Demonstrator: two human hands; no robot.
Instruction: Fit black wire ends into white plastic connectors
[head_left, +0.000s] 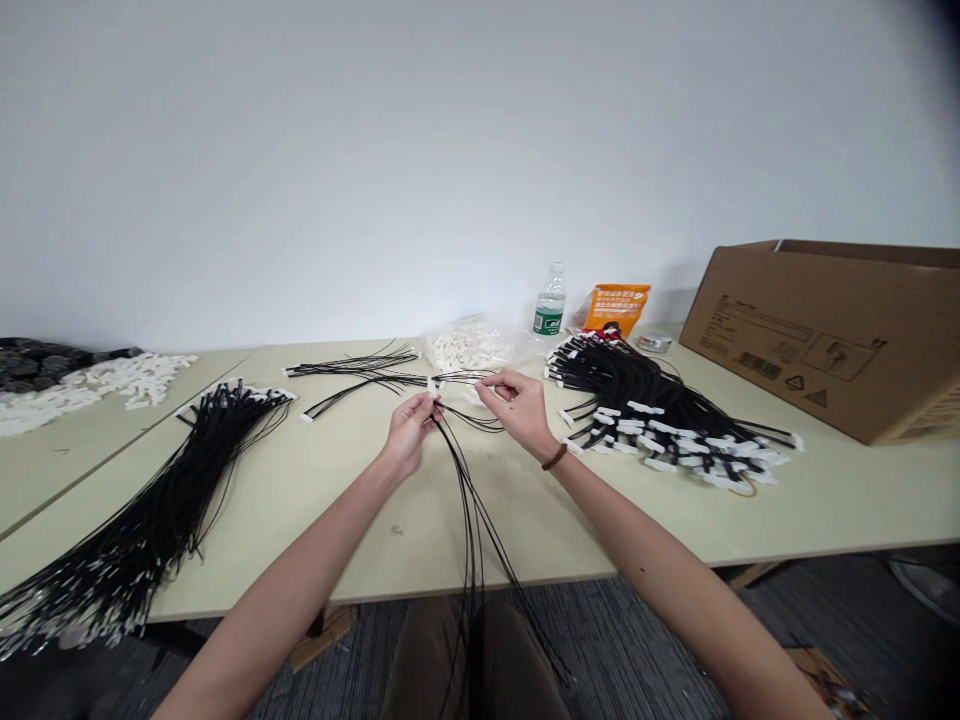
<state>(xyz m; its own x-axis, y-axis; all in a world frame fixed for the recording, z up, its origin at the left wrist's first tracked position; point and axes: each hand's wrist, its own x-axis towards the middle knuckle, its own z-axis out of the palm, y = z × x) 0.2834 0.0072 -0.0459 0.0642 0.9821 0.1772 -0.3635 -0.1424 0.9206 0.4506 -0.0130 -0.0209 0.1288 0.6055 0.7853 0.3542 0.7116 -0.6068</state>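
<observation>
Thin black wires (471, 520) hung from the left hand (410, 432) past the desk's near edge toward the person's lap. That hand pinched them between thumb and fingers, close to a small white connector (431, 385). The right hand (517, 408), with a brown band (555, 457) on its wrist, pinched more wire just beside it; the fingers hid the exact grip. A long bundle of white-tipped wires (142, 510) ran off the desk (375, 560) at the near left corner, cut off by the frame. A tangled heap of wires (660, 410) lay to the right, and a smaller bundle (352, 365) toward the far edge. Along that edge stood a bag of white connectors (469, 345), a bottle (550, 302), an orange packet (616, 307) and a small tin (654, 342). A cardboard box (817, 340) sat at the far right corner, partly cut off.
</observation>
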